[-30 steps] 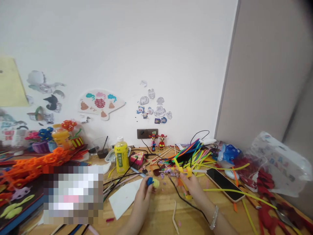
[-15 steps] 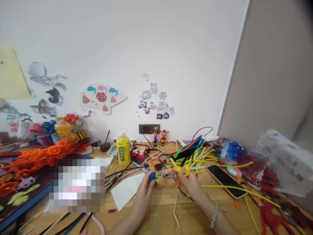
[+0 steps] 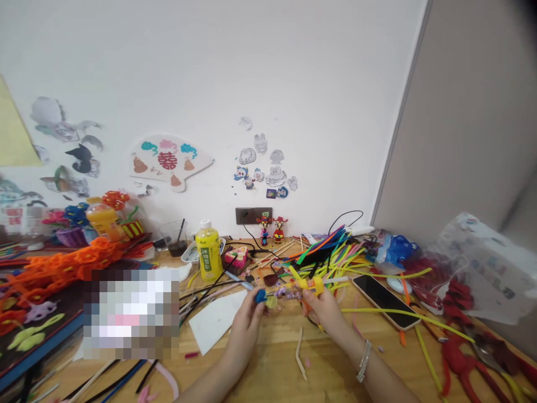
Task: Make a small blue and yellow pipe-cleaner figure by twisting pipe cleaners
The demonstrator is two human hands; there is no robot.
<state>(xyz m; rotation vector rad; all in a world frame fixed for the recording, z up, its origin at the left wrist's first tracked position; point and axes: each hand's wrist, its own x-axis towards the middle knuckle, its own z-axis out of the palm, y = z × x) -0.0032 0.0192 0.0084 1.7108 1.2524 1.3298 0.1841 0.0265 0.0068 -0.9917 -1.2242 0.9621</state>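
Observation:
My left hand (image 3: 244, 327) is closed in a pinch on a small blue fuzzy pipe-cleaner piece (image 3: 260, 295). A pale yellow-green bit (image 3: 272, 302) shows just beside the blue piece. Wrapped in my right hand (image 3: 329, 314) is a yellow hot glue gun (image 3: 312, 286), with a whitish glue stick (image 3: 337, 279) jutting from its back. The gun's front points left at the blue piece; whether its tip touches is too small to tell. Purple patches (image 3: 289, 292) cover the gun's front part. A bracelet circles my right wrist.
A yellow drink bottle (image 3: 210, 252) stands behind white paper (image 3: 217, 322). Heaped pipe cleaners (image 3: 335, 257) lie at the back, with a phone (image 3: 386, 302) to the right. Red-handled pliers (image 3: 461, 358) are at the right edge, orange pipe-cleaner work (image 3: 71, 268) at the left.
The whole view has shifted slightly, so things appear a little further left and up. Both hands keep their holds, with the glue gun still facing the blue piece.

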